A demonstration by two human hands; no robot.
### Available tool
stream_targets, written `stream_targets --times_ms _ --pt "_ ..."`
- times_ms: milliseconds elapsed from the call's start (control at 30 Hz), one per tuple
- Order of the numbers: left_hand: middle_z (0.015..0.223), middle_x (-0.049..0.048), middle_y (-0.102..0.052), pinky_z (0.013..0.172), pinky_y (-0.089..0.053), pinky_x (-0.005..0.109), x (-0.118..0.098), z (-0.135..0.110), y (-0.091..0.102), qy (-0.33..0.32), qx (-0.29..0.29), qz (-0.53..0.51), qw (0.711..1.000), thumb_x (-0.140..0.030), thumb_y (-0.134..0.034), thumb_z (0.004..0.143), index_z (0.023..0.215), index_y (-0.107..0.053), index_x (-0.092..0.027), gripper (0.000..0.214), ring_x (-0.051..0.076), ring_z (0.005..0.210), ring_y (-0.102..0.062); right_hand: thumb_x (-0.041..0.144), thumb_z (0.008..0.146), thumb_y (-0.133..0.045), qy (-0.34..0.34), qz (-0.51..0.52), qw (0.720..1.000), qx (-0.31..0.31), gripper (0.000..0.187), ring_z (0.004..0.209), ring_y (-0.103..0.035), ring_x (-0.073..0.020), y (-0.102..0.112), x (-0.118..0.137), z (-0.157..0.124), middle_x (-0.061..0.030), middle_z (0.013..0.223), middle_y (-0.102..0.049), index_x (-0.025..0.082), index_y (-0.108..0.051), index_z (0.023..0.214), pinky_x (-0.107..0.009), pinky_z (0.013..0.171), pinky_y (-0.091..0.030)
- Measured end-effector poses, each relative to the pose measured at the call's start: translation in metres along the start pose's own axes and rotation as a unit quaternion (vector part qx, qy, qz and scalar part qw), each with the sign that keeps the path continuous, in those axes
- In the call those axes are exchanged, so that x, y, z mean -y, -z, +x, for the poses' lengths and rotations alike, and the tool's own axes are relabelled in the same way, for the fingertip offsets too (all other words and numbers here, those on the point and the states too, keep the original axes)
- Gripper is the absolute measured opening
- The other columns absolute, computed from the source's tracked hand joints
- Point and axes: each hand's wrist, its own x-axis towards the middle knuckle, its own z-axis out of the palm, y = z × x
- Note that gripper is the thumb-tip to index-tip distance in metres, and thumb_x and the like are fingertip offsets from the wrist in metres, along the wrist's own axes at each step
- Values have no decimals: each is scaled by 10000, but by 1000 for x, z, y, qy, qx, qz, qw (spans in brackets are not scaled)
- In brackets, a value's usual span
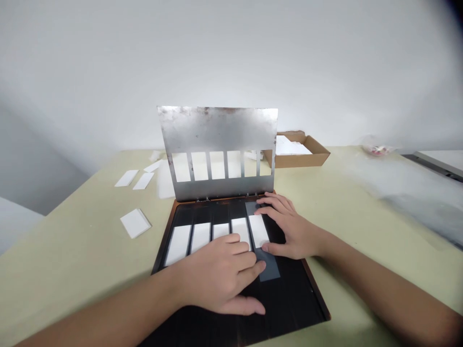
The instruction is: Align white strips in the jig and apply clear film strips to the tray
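Several white rectangular cards lie side by side on a black board with a copper-coloured edge. My left hand rests flat over the cards, its fingertips on the fourth white card. My right hand is spread beside the rightmost white card, fingers and thumb touching a dark grey translucent strip beneath that card. A hinged metal stencil plate with a row of rectangular slots stands upright at the board's far edge.
A pale yellow-green table carries loose white cards at the left. An open cardboard box holding white sheets stands behind the plate. A small clear bag lies at the far right.
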Motion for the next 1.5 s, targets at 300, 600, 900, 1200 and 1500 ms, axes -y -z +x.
stream_targets --times_ms 300,600,900,1200,1500 --pt "775 46 -657 613 -414 376 0 0 2 2 6 5 1000 -604 -597 998 1211 -708 -90 567 192 651 -549 542 831 -774 -5 4 1000 4 684 1551 -215 -375 0 0 0 -154 1549 -430 238 -517 1387 -601 1257 -206" --pt "774 49 -659 605 -402 375 -1 -1 1 2 7 7 1000 -610 -600 991 1215 -705 -85 580 195 642 -545 548 811 -788 0 10 1000 -7 702 1534 -258 -385 0 0 0 -154 1533 -455 244 -521 1384 -613 1248 -224" --pt "782 50 -659 617 -416 370 -1 1 3 6 12 3 1000 -608 -637 971 1221 -700 -94 575 200 654 -566 548 800 -796 -1 13 1000 -11 705 1529 -271 -391 1 1 0 -153 1513 -477 242 -528 1376 -625 1245 -230" --pt "769 48 -654 609 -409 369 -1 0 3 1 11 2 1000 -609 -617 983 1223 -698 -87 580 200 646 -557 512 799 -797 4 12 1000 -6 707 1516 -285 -386 1 0 1 -156 1517 -472 237 -521 1388 -611 1248 -220" --pt "773 51 -659 607 -406 367 -1 0 2 7 9 5 1000 -630 -623 974 1232 -693 -96 597 195 653 -567 500 813 -789 3 5 1000 -2 680 1512 -292 -368 1 1 0 -151 1514 -470 232 -523 1378 -600 1257 -206"
